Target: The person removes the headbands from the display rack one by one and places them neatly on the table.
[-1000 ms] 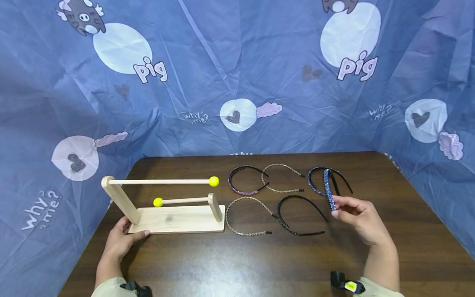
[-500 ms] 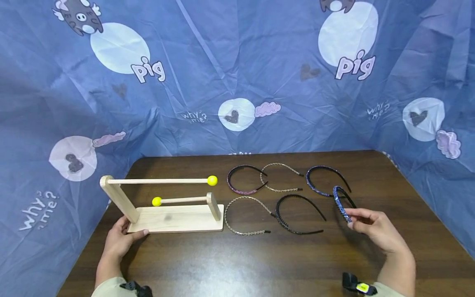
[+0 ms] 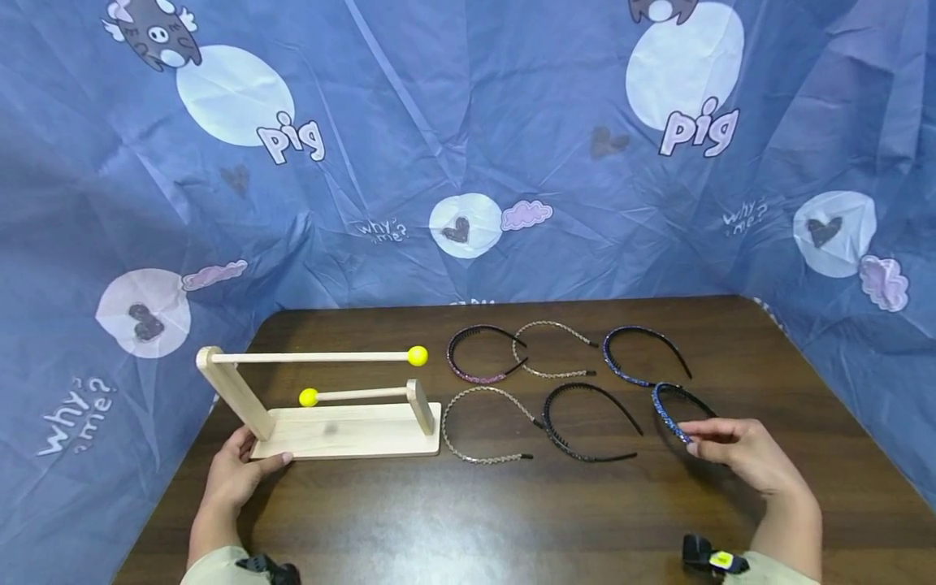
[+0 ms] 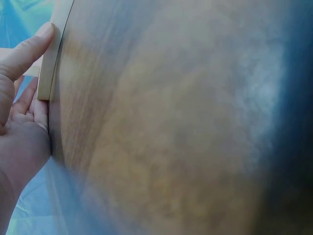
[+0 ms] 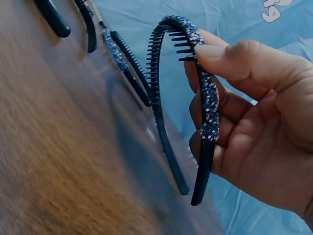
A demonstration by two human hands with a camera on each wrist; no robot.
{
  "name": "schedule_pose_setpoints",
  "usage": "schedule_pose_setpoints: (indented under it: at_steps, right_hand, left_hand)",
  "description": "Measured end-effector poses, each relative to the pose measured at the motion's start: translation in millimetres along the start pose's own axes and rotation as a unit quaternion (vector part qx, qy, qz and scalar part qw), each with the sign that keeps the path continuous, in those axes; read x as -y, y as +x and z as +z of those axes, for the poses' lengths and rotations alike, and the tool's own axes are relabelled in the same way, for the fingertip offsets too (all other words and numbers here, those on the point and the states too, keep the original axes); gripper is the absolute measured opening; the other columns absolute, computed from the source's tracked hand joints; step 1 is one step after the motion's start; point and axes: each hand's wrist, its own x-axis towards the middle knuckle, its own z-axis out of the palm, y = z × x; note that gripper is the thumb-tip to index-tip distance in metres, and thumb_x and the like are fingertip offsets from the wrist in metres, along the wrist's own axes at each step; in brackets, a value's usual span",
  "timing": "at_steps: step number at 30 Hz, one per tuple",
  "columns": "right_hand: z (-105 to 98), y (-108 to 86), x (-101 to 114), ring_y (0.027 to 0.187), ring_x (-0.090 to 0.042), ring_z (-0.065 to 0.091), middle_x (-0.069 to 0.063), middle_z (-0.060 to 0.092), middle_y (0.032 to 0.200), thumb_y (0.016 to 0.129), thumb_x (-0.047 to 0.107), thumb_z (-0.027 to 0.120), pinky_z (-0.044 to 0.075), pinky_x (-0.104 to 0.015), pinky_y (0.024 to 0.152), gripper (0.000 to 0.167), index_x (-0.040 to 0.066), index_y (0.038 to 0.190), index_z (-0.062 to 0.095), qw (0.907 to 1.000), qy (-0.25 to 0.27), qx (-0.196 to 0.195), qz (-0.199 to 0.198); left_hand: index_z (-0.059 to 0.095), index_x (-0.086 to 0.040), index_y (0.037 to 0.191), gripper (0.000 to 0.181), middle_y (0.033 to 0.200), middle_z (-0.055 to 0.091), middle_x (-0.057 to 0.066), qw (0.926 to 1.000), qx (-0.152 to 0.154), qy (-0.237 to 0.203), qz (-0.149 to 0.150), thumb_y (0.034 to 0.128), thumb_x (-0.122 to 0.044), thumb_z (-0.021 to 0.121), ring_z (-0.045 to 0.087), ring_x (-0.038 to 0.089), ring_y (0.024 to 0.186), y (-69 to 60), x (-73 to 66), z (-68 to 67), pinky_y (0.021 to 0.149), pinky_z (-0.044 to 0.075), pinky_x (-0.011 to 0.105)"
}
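My right hand (image 3: 756,459) pinches a blue glittery headband (image 3: 667,420) between thumb and fingers, just above the table at the right. In the right wrist view, its rhinestones (image 5: 210,110) and inner comb teeth show, with both black ends hanging free. My left hand (image 3: 237,479) grips the left end of a wooden stand (image 3: 351,435), its thumb on the front edge of the base. The stand carries two rods at different heights, each tipped with a yellow ball. Another blue headband (image 3: 611,362) lies just behind the held one.
Between the stand and my right hand lie a pink-and-black headband (image 3: 478,379), a pale braided headband (image 3: 559,375) overlapping it, a second pale braided headband (image 3: 457,447) and a black headband (image 3: 556,435). A blue printed cloth (image 3: 468,146) surrounds the brown table (image 3: 585,520).
My right hand has come toward me, rightward and lower, carrying the blue headband, which has turned from upright to nearly flat. My left hand and the stand stay in place.
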Motion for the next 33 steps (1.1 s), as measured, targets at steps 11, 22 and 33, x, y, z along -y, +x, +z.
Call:
schedule_pose_setpoints:
  at_steps: [11,22,33]
  right_hand:
    - [9,12.1,-14,0.07,-0.01,0.053,-0.004,0.067,0.084,0.079,0.013,0.073,0.043,-0.028,0.058,0.035,-0.006,0.107,0.065,0.9978,-0.022,0.049,0.04]
    - [12,32.2,-13,0.08,-0.016,0.053,-0.009,0.068,0.089,0.074,0.007,0.073,0.044,-0.03,0.064,0.029,-0.005,0.101,0.068,0.9942,-0.07,0.073,0.037]
    - [10,37.9,-15,0.08,-0.015,0.053,-0.009,0.068,0.09,0.077,0.007,0.071,0.045,-0.03,0.065,0.029,-0.006,0.102,0.067,0.9949,-0.048,0.08,0.037]
  left_hand:
    - [0.023,0.005,0.143,0.088,0.137,0.037,0.03,1.0,-0.008,0.004,-0.004,0.0751,-0.01,0.077,0.042,0.037,0.119,0.8,2.3,-0.3,0.079,0.038,0.016]
    - [0.023,0.004,0.144,0.09,0.139,0.033,0.03,0.9998,-0.012,-0.01,-0.013,0.0738,-0.01,0.078,0.039,0.04,0.122,2.8,0.8,1.6,0.096,0.035,0.046]
    - [0.023,0.006,0.143,0.088,0.14,0.032,0.03,0.9999,0.003,-0.015,-0.006,0.0751,-0.008,0.077,0.038,0.037,0.124,3.0,-0.7,-2.1,0.087,0.037,0.021]
